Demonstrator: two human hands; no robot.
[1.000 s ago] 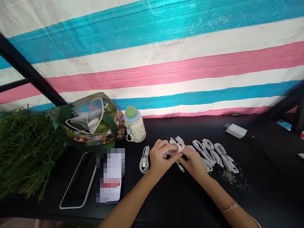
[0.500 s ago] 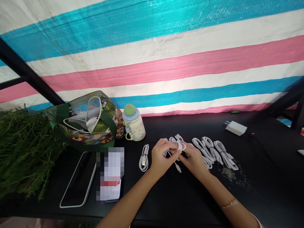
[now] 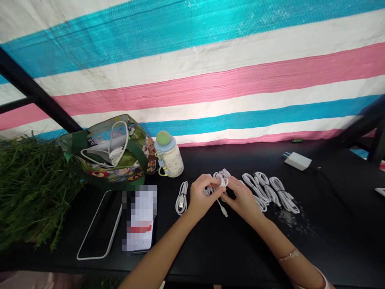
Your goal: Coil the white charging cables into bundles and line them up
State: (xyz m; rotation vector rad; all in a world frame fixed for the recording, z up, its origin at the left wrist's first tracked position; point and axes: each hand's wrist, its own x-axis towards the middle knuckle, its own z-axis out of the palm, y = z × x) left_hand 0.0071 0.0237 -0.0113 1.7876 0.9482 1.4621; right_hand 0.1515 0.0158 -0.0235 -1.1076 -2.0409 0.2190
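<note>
White USB cable [image 3: 221, 180] is held just left of the row of coiled cables [image 3: 270, 194], above the black worktop [image 3: 216, 249], its loose plug end [image 3: 223, 210] dangling. Risk: a slackened grip could let the loops slip and spring open, or snag the row. Left hand [image 3: 204, 196] curls round the loops, pinching them; right hand [image 3: 242, 198] presses in against them. Both forearms angle inward.

"TOY" only legible word, in bold letters low on front of printed bag [image 3: 132, 177], near worktop's back-left; pixelated packet [image 3: 140, 218] beside it unreadable, blurred out.
</note>
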